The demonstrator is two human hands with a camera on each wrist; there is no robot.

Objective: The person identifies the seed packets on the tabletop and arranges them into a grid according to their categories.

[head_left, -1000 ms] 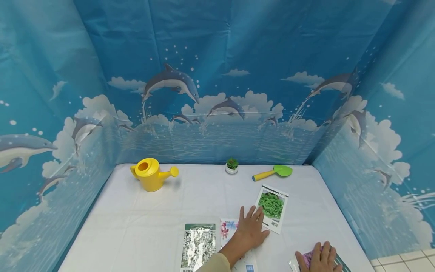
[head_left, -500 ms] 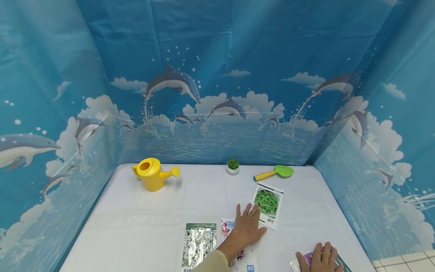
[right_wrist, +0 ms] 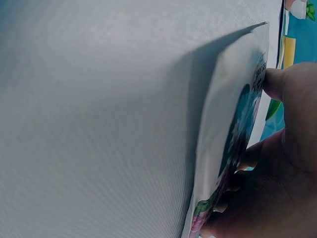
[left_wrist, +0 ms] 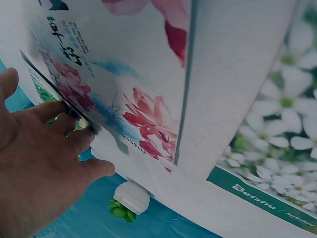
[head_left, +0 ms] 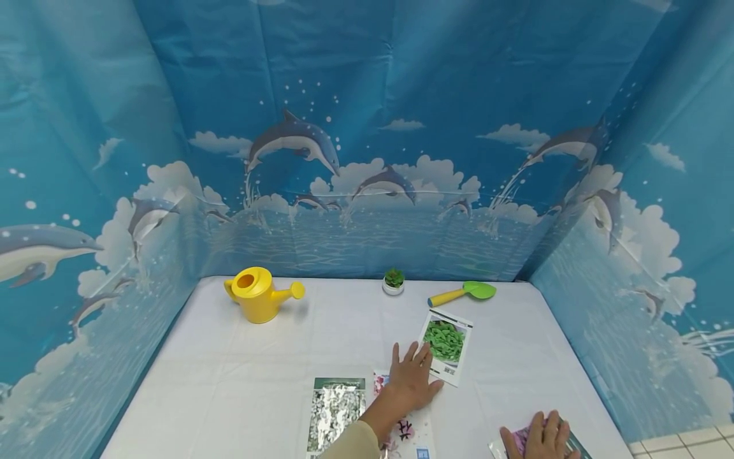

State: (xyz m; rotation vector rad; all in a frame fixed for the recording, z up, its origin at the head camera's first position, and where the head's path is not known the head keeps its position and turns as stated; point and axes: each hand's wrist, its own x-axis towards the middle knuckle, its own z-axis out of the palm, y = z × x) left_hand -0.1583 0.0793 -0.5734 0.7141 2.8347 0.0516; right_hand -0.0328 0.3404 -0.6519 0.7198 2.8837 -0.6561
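Note:
My left hand point(head_left: 410, 382) is spread flat, its fingertips over the left edge of a seed packet point(head_left: 446, 344) with green leaves on it. Beneath that forearm lies a white packet with pink flowers point(head_left: 421, 433), partly covered. Beside it on the left is a packet with white flowers point(head_left: 337, 414) and a dark green top band. At the lower right, my right hand point(head_left: 541, 440) rests on a purple-flowered packet point(right_wrist: 233, 134). In the right wrist view the thumb and fingers lie spread across its face, and one edge stands slightly off the cloth.
A yellow watering can point(head_left: 258, 296) stands at the back left of the white-covered table point(head_left: 229, 376). Toward the back are a small potted succulent point(head_left: 394, 280) and a toy trowel point(head_left: 463, 293) with a green blade. Dolphin-print curtains point(head_left: 367, 229) enclose the table on three sides.
The green-leaf packet has slid left over the cloth together with my left hand, closer to the pink-flower packet. My right hand stays on the purple-flowered packet.

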